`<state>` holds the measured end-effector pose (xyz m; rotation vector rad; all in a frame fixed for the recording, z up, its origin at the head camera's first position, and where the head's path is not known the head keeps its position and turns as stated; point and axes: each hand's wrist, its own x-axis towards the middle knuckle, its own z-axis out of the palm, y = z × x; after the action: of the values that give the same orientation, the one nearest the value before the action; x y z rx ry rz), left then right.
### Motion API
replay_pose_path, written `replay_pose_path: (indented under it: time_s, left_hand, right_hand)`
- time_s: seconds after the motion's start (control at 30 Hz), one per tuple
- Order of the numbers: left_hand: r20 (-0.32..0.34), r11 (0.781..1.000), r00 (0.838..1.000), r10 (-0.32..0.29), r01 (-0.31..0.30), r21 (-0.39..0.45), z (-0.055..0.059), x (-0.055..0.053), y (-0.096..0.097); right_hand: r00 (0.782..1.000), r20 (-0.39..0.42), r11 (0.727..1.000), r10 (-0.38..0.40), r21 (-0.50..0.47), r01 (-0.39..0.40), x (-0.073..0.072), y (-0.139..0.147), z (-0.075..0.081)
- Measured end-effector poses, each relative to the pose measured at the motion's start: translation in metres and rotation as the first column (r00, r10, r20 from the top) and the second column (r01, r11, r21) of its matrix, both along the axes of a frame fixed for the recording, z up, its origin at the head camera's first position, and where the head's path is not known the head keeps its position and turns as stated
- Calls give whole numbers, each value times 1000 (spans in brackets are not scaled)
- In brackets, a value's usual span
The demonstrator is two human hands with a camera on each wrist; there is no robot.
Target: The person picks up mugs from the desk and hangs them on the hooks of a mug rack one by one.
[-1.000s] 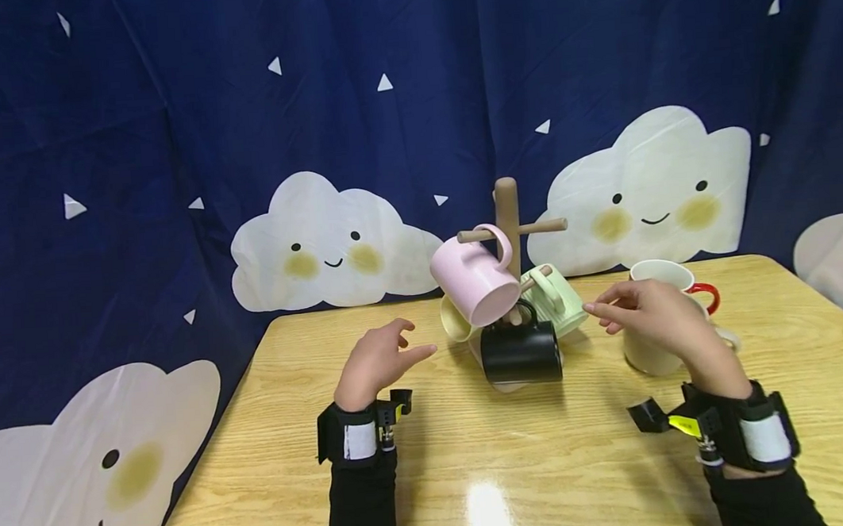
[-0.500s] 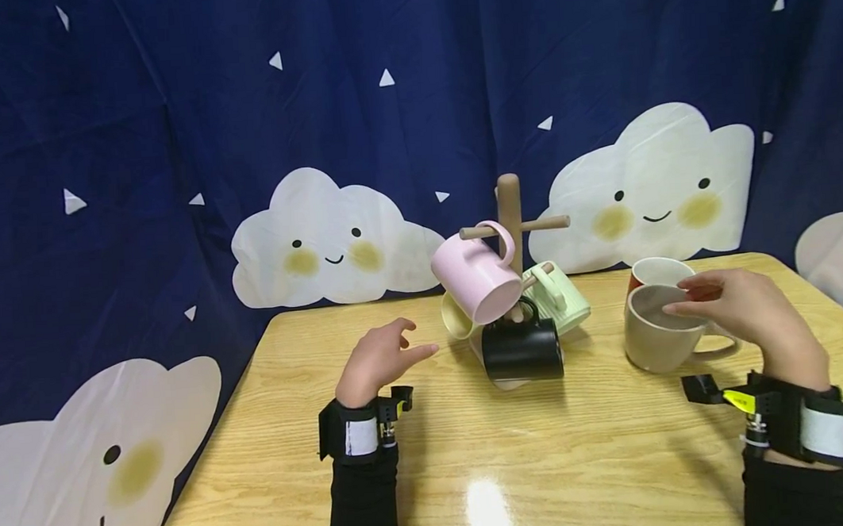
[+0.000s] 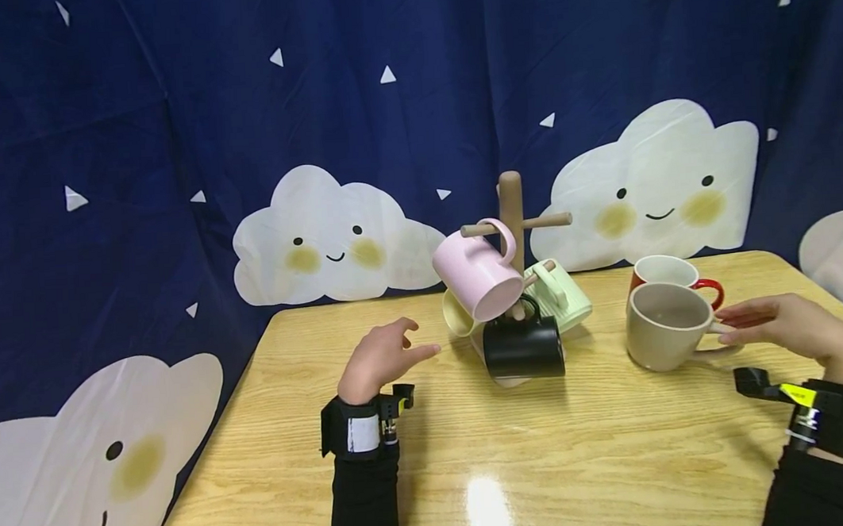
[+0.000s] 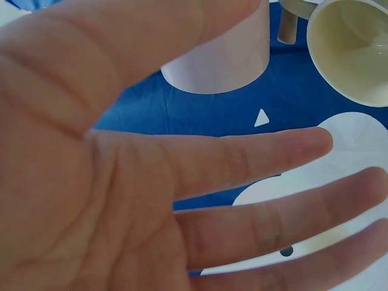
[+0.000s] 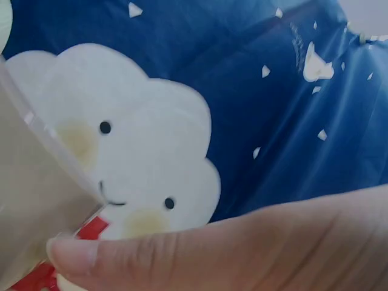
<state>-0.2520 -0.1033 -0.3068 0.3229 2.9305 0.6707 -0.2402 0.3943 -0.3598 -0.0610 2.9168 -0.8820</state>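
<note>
At the right of the head view, my right hand (image 3: pixel 800 326) is beside a beige mug (image 3: pixel 654 338), thumb and fingertips right at its handle (image 3: pixel 715 353). The thumb (image 5: pixel 115 262) stretches straight across the right wrist view, overlapping the mug there. A white mug with a red handle (image 3: pixel 709 288) stands just behind the beige one. My left hand (image 3: pixel 380 360) hovers over the table, fingers spread and holding nothing, left of a wooden mug tree (image 3: pixel 510 203). In the left wrist view the open palm (image 4: pixel 121 200) fills much of the frame.
On the mug tree hang a pink mug (image 3: pixel 475 276), a black mug (image 3: pixel 522 349), a light green mug (image 3: pixel 570 299) and a pale yellow mug (image 3: pixel 456 317). One upper peg (image 3: pixel 551 220) bears no mug. A dark blue curtain (image 3: pixel 356 107) closes off the table's back edge.
My right hand has moved right, away from the mug tree, passing over the beige mug to its handle side. The left hand keeps its place.
</note>
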Motion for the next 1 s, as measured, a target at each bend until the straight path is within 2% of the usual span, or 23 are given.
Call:
replay_pose_path:
  time_s: [0.1, 0.23, 0.4, 0.67, 0.77, 0.9, 1.0]
  left_hand:
    - [1, 1000, 1000, -7, 7, -4, 0, 0, 0]
    - [3, 1000, 1000, -6, 6, -8, 0, 1, 0]
    - [4, 1000, 1000, -4, 4, -11, 0, 1, 0]
    - [6, 1000, 1000, -2, 2, -16, -1, 1, 0]
    - [13, 1000, 1000, 3, -2, -18, -1, 2, 1]
    - [21, 1000, 1000, 6, -5, -13, 1, 2, 2]
    - [23, 1000, 1000, 4, -3, -8, 1, 2, 3]
  right_hand:
    - [999, 30, 999, 23, -37, -22, -2, 3, -8]
    - [999, 40, 999, 8, -41, -6, -3, 4, -13]
    - [1000, 23, 1000, -11, -26, 11, -1, 5, -14]
    - [999, -20, 999, 38, -22, -39, -1, 2, -12]
    - [999, -37, 999, 31, -24, -32, 0, 1, -8]
    - [992, -121, 996, -25, -85, 14, 7, 0, 2]
    - [966, -247, 993, -78, -109, 52, 15, -2, 11]
